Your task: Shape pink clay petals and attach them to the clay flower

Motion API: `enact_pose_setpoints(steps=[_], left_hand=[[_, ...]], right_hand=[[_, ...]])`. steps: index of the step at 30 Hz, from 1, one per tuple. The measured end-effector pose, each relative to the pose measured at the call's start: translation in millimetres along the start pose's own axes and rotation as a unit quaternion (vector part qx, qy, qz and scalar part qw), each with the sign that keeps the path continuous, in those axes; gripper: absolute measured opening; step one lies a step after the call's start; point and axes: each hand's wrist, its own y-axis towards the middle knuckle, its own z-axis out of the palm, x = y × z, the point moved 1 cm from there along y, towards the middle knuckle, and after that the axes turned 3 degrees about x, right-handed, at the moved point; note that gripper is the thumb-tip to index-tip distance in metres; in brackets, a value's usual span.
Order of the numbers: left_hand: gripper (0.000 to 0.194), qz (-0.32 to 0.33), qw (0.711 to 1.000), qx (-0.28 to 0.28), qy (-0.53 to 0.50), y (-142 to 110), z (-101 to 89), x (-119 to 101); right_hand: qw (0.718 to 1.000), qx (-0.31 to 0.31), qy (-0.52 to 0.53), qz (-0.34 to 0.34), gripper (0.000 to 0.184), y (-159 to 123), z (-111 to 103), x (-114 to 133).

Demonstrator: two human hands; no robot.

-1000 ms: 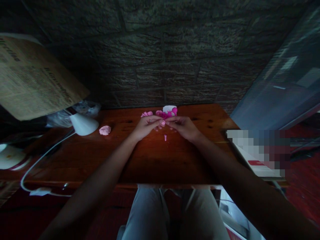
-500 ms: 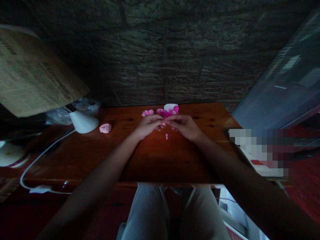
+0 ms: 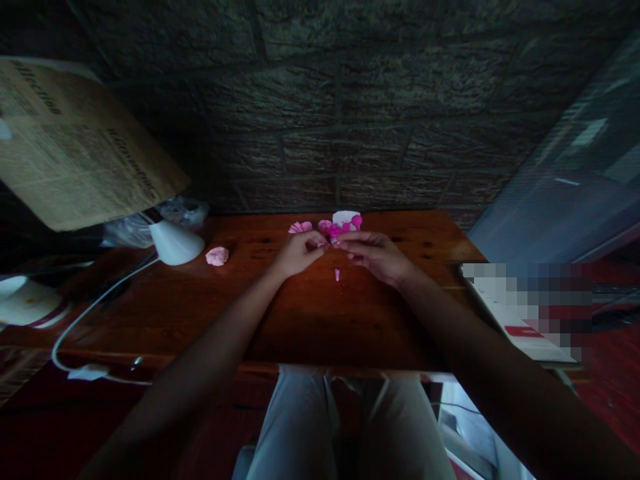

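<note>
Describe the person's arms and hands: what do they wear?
The left forearm and right forearm are bare, with no sleeve, watch or bracelet showing. The left hand and right hand wear no gloves. It is too dim to tell whether the fingers carry rings.

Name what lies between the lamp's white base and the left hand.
In the head view, a pale pink lump sits on the table between the white base and the left hand, nearer the base.

A white-based lamp stands before a dark wall.
</note>
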Motion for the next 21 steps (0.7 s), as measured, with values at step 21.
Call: enact_pose_setpoints(steps=[21], left_hand=[[0.023, 0.034, 0.993, 0.070, 0.084, -4, -2.4, -6]], right_hand=[[0.994, -0.037, -0.078, -0.060, 0.024, 5, -6, -4]])
